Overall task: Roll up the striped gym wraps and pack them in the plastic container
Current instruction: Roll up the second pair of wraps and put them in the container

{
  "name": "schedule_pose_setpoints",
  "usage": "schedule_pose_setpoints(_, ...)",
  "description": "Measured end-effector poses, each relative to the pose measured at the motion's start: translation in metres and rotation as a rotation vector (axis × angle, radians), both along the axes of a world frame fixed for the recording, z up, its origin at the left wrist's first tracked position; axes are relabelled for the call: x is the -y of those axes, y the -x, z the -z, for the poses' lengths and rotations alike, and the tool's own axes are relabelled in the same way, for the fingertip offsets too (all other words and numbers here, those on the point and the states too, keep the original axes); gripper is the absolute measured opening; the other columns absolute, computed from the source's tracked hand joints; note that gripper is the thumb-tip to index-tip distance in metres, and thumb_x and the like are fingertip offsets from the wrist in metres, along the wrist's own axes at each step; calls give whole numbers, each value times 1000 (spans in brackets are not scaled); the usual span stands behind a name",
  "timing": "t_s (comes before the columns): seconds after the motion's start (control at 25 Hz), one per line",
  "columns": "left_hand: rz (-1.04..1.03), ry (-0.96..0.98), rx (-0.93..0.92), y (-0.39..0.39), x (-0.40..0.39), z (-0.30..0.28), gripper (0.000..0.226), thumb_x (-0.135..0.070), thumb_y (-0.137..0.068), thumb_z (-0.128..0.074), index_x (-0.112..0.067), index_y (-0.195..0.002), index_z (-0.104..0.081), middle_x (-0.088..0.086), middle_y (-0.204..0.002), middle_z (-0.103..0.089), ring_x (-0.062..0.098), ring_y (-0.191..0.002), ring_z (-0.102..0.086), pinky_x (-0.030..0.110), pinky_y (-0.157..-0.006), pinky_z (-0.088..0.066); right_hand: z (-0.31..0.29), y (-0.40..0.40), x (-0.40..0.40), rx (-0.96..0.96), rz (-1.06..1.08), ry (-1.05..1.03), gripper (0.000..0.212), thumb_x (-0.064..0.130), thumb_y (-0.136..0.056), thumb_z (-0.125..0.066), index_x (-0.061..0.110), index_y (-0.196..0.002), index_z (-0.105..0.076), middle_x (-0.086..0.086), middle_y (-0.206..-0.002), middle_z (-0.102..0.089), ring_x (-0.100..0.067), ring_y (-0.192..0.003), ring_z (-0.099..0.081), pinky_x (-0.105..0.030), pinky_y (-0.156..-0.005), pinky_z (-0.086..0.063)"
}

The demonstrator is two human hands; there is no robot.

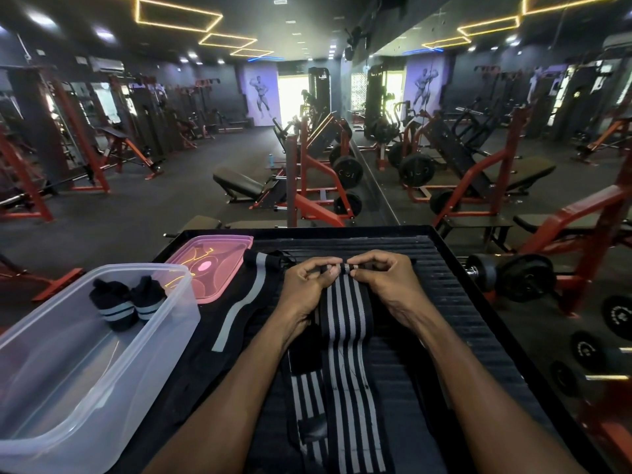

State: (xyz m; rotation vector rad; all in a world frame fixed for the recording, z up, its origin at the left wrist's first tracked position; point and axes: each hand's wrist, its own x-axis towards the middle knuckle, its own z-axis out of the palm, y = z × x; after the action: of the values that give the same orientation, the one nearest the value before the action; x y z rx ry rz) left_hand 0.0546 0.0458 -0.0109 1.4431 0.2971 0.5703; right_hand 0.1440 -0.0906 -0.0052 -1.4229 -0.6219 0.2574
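Right now my left hand [307, 285] and right hand [383, 278] pinch the soft, floppy striped wrap's [345, 323] far end, both grips clamped on its edges

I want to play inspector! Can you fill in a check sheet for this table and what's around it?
Surface: black ribbed tray, covered on its left side by a dark cloth.
Job's things: striped wrap barely rolled at its far end; second wrap flat; plastic container holds two rolls.
Clutter: pink lid.
Hands: left hand and right hand pinch the roll.
Cables: nothing seen.
Surroundings: gym machines, weight plates, mirror.
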Motion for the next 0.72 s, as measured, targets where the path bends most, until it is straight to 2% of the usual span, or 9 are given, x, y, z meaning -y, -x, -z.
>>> schedule_pose_setpoints(0.12, -15, -21, -7, 0, 1, -1, 21, 7, -85, -69, -11, -91, -76, 1, -91, -76, 3, -83, -72, 14, -75, -53, 1, -1, 1, -93, -37, 19, 7, 3, -85, -75, 8, -88, -79, -12, -95, -78, -29, -102, -72, -44, -102, -54)
schedule_pose_setpoints(0.2, -10, -34, -13, 0, 2, -1, 23, 8, -85, -68, -13, -88, -76, 1, -91, -76, 3, -84, -71, 14, -75, -53, 2, -2, 1, -73, -27, 67, 5, 7, -85, -77, 10, -86, -80, -9, -93, -78, -25, -100, -73, -42, -101, -54)
schedule_pose_setpoints(0.28, 17, 34, -15, -1, 1, 1, 19, 5, -85, -69, -12, -91, -78, 6, -93, -77, 13, -90, -73, 22, -80, -56, 0, -1, 2, -25, 2, 73, 8, 6, -82, -79, 13, -84, -80, -5, -91, -78, -18, -95, -73, -36, -95, -56)
schedule_pose_setpoints(0.36, 45, 103, -31, -1, 2, 1, 13, -3, -87, -71, -10, -96, -77, 12, -96, -77, 23, -94, -73, 32, -87, -58, -2, -2, 3, 10, 31, 54, 12, 4, -79, -81, 14, -86, -80, -8, -93, -77, -19, -92, -72, -33, -90, -57)
schedule_pose_setpoints(0.52, -13, 16, -60, -1, 2, 2, 13, -5, -88, -70, -11, -98, -76, 8, -90, -78, 15, -86, -74, 26, -80, -58, 3, -5, 1, -39, 14, 46, 15, 4, -78, -82, 15, -88, -79, -16, -100, -76, -36, -105, -69, -43, -96, -57)
schedule_pose_setpoints(0.6, -24, 9, -35, -1, 1, 1, 17, -1, -87, -70, -11, -99, -76, 7, -92, -78, 13, -85, -74, 23, -77, -58, 4, -6, 1, -119, -21, 47, 7, 10, -84, -79, 14, -89, -79, -19, -103, -75, -44, -108, -66, -48, -92, -53)
schedule_pose_setpoints(0.68, -27, 13, -26, 0, 0, 0, 20, 3, -87, -69, -11, -100, -76, 7, -93, -78, 15, -87, -74, 25, -81, -58, 3, -5, 1, -117, -36, 57, 6, 11, -88, -75, 12, -93, -78, -19, -104, -75, -42, -107, -68, -55, -96, -53)
schedule_pose_setpoints(0.72, -19, 27, -24, 0, 1, -1, 22, 3, -86, -69, -12, -100, -76, 7, -93, -78, 16, -88, -74, 28, -83, -59, 2, -5, 1, -89, -32, 52, 7, 8, -88, -74, 10, -94, -78, -17, -104, -75, -37, -106, -70, -54, -100, -53)
